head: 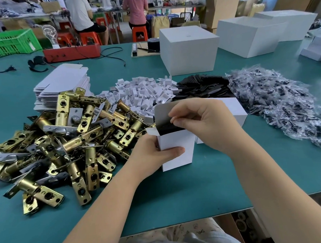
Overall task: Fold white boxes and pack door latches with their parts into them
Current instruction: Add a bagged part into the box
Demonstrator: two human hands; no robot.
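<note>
the left hand (158, 149) is clamped around the lower body of a small white box (178, 150), thumb across the near face and fingers behind, holding it upright with its base on the green surface (197, 203). this grip appears intended to steady the box so the top can be worked one-handed. the right hand (198, 123) is pinched together on a black plate (170, 127) at the open mouth of the box, thumb and forefinger closed on its upper edge; the plate stands partly inside the opening, in front of the raised lid flap (162, 112). the flap is kept up and back, which leaves the mouth clear for loading. whether a latch is already inside the box cannot be seen.

supplies are laid out in an arc within arm's reach, apparently in order of use. a heap of brass door latches (64, 143) lies to the left, touching the box's left side. behind it sits a stack of flat box blanks (61, 83). next comes a pile of small white card inserts (145, 92), then a pile of black plates (202, 87), then a spread of clear bags of screws (277, 104) on the right. a second white box (233, 112) stands just behind the right hand, closed as far as can be seen.

judgement: the current step is packing a part into a folded box; closing the lid remains to be done.
</note>
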